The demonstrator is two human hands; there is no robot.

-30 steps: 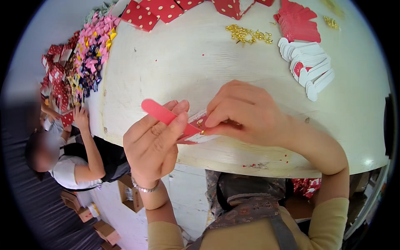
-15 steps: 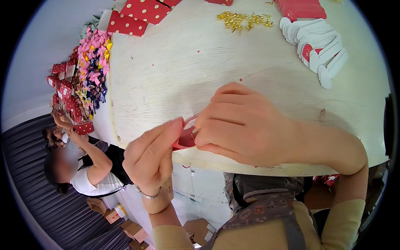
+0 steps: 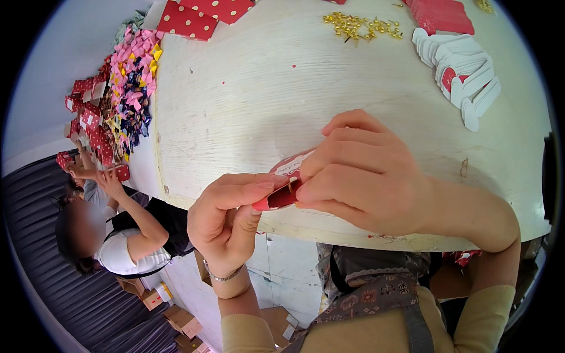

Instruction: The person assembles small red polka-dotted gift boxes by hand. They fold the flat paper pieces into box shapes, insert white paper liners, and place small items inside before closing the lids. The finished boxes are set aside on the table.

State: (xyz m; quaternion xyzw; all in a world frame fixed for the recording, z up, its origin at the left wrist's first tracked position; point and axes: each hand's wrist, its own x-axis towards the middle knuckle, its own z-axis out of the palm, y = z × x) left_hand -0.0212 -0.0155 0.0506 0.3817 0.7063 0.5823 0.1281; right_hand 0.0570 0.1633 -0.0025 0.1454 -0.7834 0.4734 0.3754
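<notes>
Near the front edge of the table I hold up a small folded red paper box (image 3: pixel 275 200) with a white printed label. Its open end faces me, and a thin gold prong (image 3: pixel 290 188) shows inside. My left hand (image 3: pixel 226 209) pinches the box's left side between thumb and fingers. Closed around its right side is my right hand (image 3: pixel 371 176), with fingertips at the opening; they hide that part of the box. A loose pile of gold paper fasteners (image 3: pixel 364 27) lies farther back on the table.
White paper cutouts with rounded ends (image 3: pixel 465 70) overlap at the right, below a red paper stack (image 3: pixel 441 16). Red dotted boxes (image 3: pixel 187 22) lie at the back left. Beyond the left edge are pink and dark wrapped pieces (image 3: pixel 135 70) and a co-worker (image 3: pixel 135 241) handling red boxes.
Both hands and the red box have shifted slightly right. The box has turned so that its open end and label show more. The table scene has shifted a little in view.
</notes>
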